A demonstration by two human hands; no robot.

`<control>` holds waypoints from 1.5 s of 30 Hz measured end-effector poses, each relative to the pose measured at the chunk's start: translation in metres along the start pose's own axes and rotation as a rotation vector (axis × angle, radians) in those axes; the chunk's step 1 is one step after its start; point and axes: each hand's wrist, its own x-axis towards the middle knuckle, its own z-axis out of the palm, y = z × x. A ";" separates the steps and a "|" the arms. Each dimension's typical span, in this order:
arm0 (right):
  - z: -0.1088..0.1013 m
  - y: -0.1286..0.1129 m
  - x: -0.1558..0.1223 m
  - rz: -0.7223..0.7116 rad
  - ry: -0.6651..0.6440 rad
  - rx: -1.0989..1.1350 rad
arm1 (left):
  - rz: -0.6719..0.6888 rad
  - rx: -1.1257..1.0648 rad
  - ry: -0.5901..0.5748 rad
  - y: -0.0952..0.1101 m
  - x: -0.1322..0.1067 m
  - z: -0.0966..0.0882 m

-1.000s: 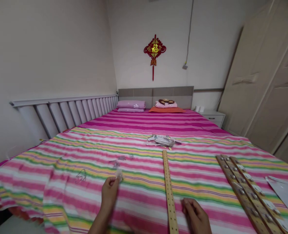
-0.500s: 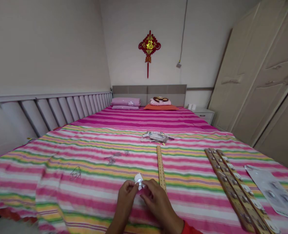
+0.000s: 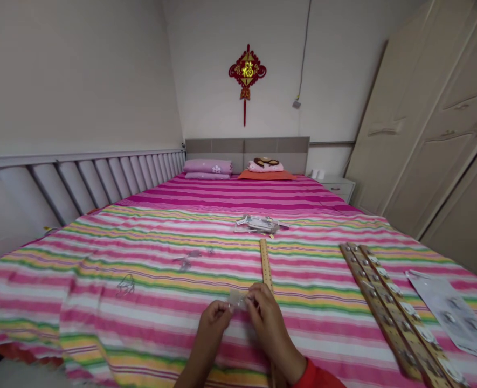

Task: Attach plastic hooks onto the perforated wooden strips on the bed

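Note:
A small clear plastic bag (image 3: pixel 235 298) is pinched between my two hands above the striped cloth. My left hand (image 3: pixel 214 323) has thumb and fingertips closed on its left edge. On the other side, my right hand (image 3: pixel 267 315) grips the bag's right edge with bent fingers. What the bag contains is too small to make out. Just beyond my right hand lies a pale wooden strip with rows of holes (image 3: pixel 265 264); the hand and forearm cover part of it.
Brown strips holding round metallic pieces (image 3: pixel 384 307) lie to the right, beside a flat clear packet (image 3: pixel 450 312). Farther back is a plastic-wrapped bundle (image 3: pixel 258 224). Clear plastic scraps (image 3: pixel 185 264) and a thin wire tangle (image 3: pixel 125 285) lie left on the striped cloth (image 3: pixel 141 334).
My right hand has shifted up and slightly right. The bag between my hands has turned from glaring white to greyish and see-through. My left hand has barely moved.

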 end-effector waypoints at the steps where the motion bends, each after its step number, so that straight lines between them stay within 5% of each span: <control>1: -0.001 0.002 0.002 0.037 0.017 0.055 | -0.058 -0.054 -0.017 -0.001 0.001 -0.001; 8: -0.015 0.016 0.000 0.645 0.066 0.717 | -0.305 -0.310 0.069 0.000 0.012 -0.008; 10: -0.021 0.014 -0.004 0.744 0.089 0.860 | -0.235 -0.228 0.095 -0.002 0.014 -0.011; 15: -0.035 0.006 -0.013 0.806 0.055 1.016 | 0.186 0.294 0.191 -0.015 0.016 -0.015; 21: -0.040 0.011 -0.024 0.675 0.059 0.859 | 0.388 0.614 0.186 -0.033 0.020 -0.015; 28: -0.055 0.015 -0.030 0.526 0.093 0.591 | 0.484 0.664 0.130 -0.038 0.018 -0.015; 36: -0.069 0.007 -0.047 -0.015 0.061 -0.016 | 0.428 0.563 0.178 -0.027 0.001 -0.013; 41: -0.071 -0.002 -0.054 -0.166 -0.042 -0.241 | 0.258 0.350 0.070 -0.001 -0.020 0.014; 45: -0.072 -0.009 -0.057 -0.215 -0.071 -0.354 | 0.370 0.410 -0.049 0.022 -0.036 0.043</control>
